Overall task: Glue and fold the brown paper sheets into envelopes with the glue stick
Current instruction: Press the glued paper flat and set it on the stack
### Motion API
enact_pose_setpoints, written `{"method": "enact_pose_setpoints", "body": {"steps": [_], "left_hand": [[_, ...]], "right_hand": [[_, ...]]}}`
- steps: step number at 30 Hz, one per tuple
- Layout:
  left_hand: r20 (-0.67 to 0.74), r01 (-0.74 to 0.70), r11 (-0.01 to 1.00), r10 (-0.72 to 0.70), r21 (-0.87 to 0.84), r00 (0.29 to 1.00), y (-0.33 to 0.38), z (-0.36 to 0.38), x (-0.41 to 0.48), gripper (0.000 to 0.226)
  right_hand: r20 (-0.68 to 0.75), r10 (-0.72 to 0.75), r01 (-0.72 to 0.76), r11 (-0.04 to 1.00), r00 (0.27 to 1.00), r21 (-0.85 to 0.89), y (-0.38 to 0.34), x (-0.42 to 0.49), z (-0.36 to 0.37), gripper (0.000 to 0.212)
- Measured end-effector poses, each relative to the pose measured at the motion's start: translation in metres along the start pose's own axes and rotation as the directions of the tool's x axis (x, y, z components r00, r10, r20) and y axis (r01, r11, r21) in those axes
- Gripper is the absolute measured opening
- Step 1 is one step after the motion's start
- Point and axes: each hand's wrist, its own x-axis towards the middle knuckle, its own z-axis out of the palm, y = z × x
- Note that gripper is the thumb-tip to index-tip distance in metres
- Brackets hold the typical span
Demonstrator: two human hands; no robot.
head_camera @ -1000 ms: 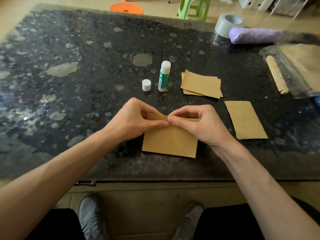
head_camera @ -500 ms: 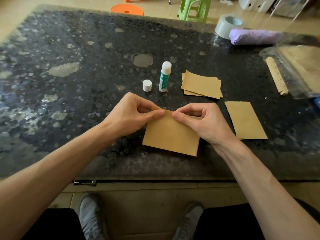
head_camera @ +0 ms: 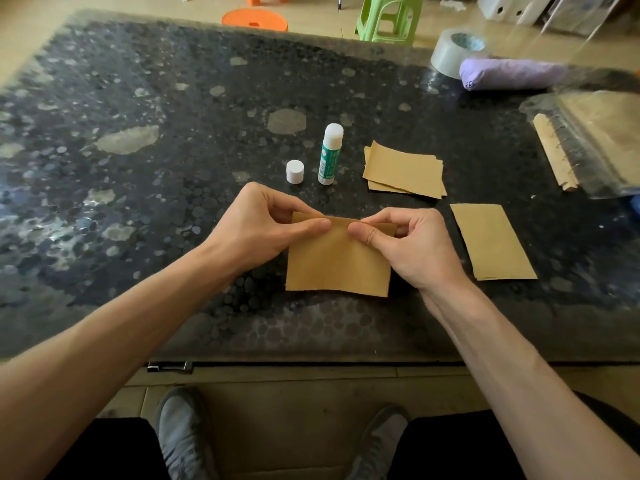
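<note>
Brown paper, a folded rectangular sheet [head_camera: 337, 261], lies near the front of the dark speckled stone counter [head_camera: 173, 133]. The left hand [head_camera: 263, 226] and right hand [head_camera: 412, 244] each pinch its far edge, thumbs on top. Folding the top flap seems the step in hand. Next likely calls for a firm crease, or the uncapped green-and-white glue stick [head_camera: 329, 154] standing just beyond.

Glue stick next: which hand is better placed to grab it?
Left, marginally. The glue stick stands uncapped just beyond the left hand, nearer its knuckles than the right hand. Both hands pinch the top edge of the brown sheet, so the right could hold it alone.
</note>
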Motion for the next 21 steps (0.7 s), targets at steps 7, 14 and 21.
{"method": "enact_pose_setpoints", "body": {"steps": [7,14,21], "left_hand": [[-0.013,-0.005,0.999,0.005,0.036,1.0,0.004,-0.005,0.002,0.012],[-0.03,0.023,1.0,-0.023,-0.004,0.999,0.003,-0.008,0.003,0.013],[-0.035,0.026,1.0,-0.027,-0.016,0.999,0.005,-0.011,0.005,0.014]], "right_hand": [[0.007,0.089,-0.089,0.978,0.996,0.189,-0.005,0.0,-0.004,0.019],[-0.036,0.157,-0.144,0.959,0.987,0.246,-0.007,0.001,-0.007,0.02],[-0.029,0.188,-0.172,0.942,0.982,0.288,-0.007,0.001,-0.008,0.021]]}}
